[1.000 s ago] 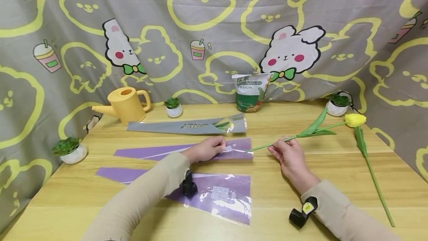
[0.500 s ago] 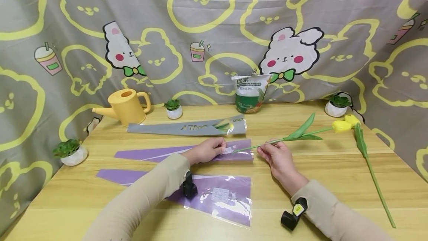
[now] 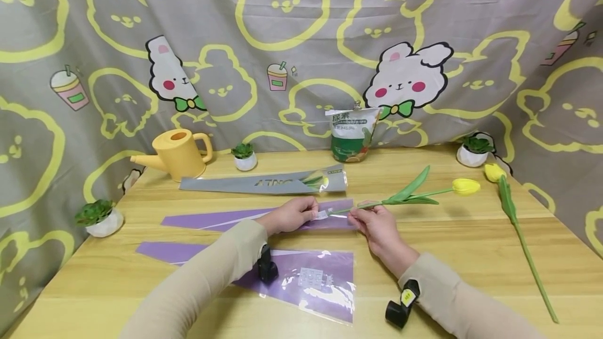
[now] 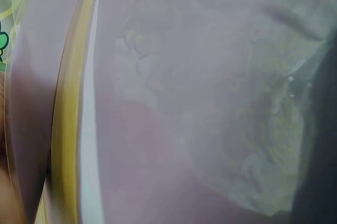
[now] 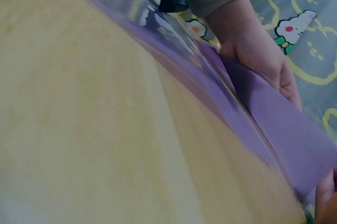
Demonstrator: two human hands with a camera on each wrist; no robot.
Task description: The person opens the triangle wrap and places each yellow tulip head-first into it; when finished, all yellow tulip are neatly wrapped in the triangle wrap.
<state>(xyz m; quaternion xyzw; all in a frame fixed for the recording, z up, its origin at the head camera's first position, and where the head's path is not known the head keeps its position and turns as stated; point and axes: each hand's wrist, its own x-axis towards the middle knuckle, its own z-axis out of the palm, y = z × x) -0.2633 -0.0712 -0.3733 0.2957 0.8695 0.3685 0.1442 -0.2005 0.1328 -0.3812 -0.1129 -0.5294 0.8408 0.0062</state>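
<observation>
Tulip in right hand, shifted left, closer to left hand

Right hand: shifted leftward over the past second; fingertips, formerly apart from the purple sleeve, now placed at its near end. Held tulip: carried along with that hand; stem tip brought further along the sleeve and closer to the left hand; whether inside or above the film cannot be told. Bloom: overlapped earlier with the head of the second tulip, now parted from it. Black wrist camera, right cuff: displaced leftward with the arm.
</observation>
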